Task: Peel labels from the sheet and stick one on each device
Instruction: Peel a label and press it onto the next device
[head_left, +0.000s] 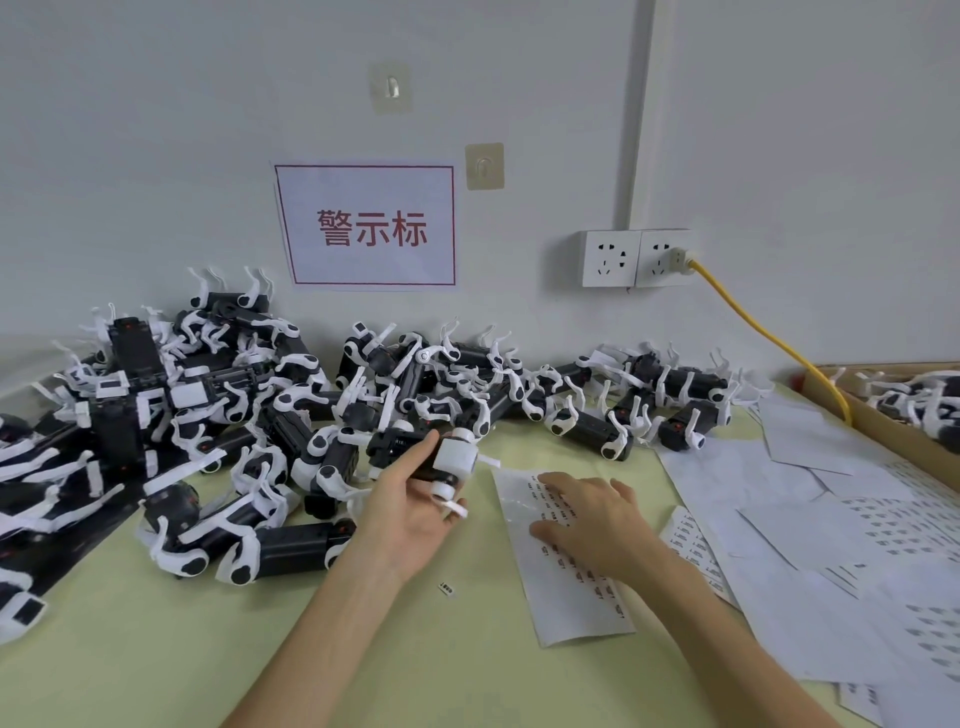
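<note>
My left hand (410, 512) grips a black-and-white device (447, 460) just above the table, thumb along its black body, fingers curled underneath. My right hand (587, 522) lies palm down on the label sheet (576, 608), fingers bent with their tips on the rows of small dark labels near the sheet's top. The sheet is a long white strip lying lengthwise in front of me. One loose label (447, 590) lies on the table between my forearms.
A big heap of black-and-white devices (218, 410) covers the left and back of the yellow-green table (156, 649). More label sheets (831, 530) are spread at the right. A cardboard box (883, 421) with devices stands far right; a yellow cable (769, 338) runs from the wall socket.
</note>
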